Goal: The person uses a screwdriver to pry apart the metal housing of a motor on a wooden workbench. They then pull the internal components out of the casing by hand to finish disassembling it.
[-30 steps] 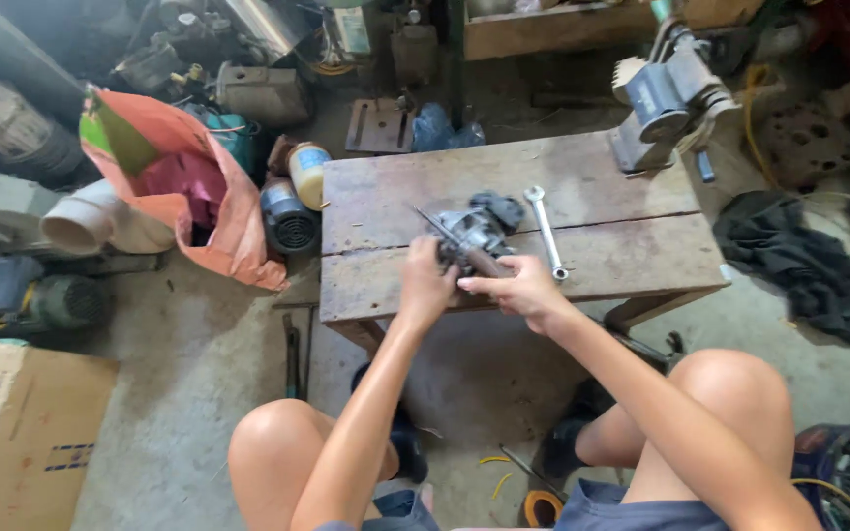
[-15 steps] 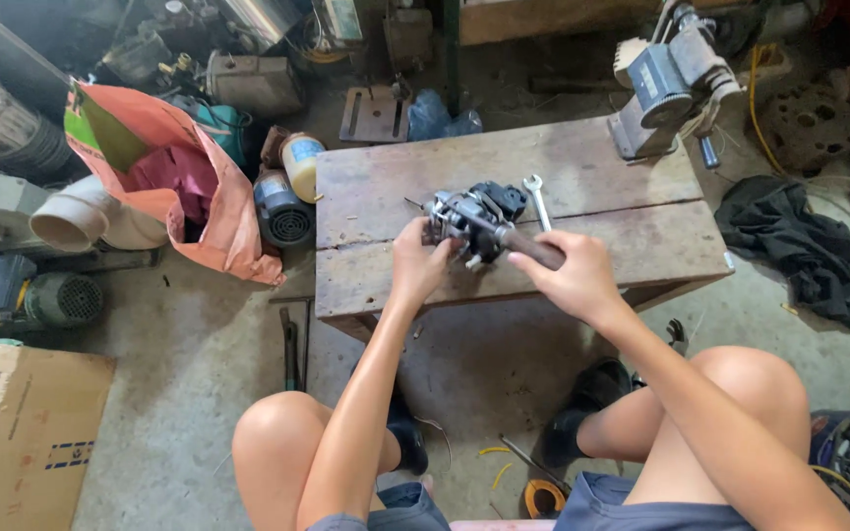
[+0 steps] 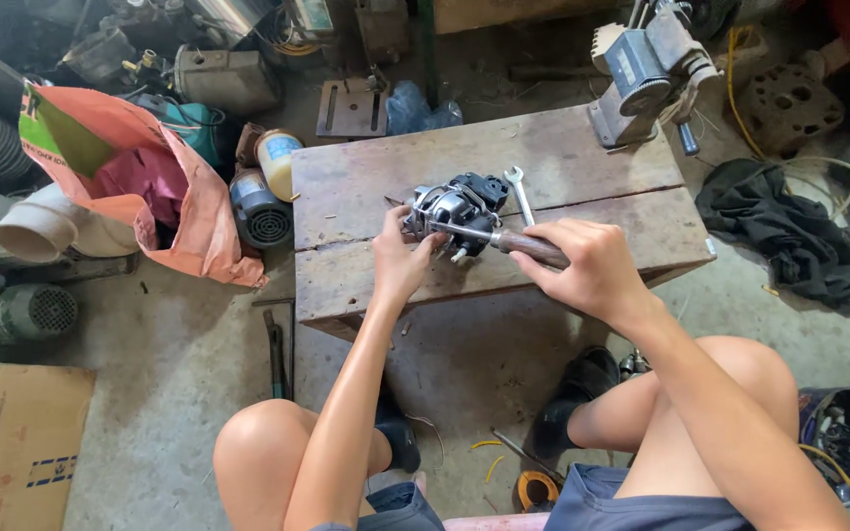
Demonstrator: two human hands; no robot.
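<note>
Seen from the head camera: small grey and black metal motor (image 3: 456,208) lying mid-top on a low, worn wooden table (image 3: 592,167). Left hand (image 3: 397,262) cupped against the motor's near left side, fingers curled on it. Right hand (image 3: 582,265) closed round the brown wooden handle of a screwdriver (image 3: 504,239), shaft laid across the motor. Silver open-ended spanner (image 3: 520,195) just right of the motor. Orange sack (image 3: 164,211) far left on the floor.
</note>
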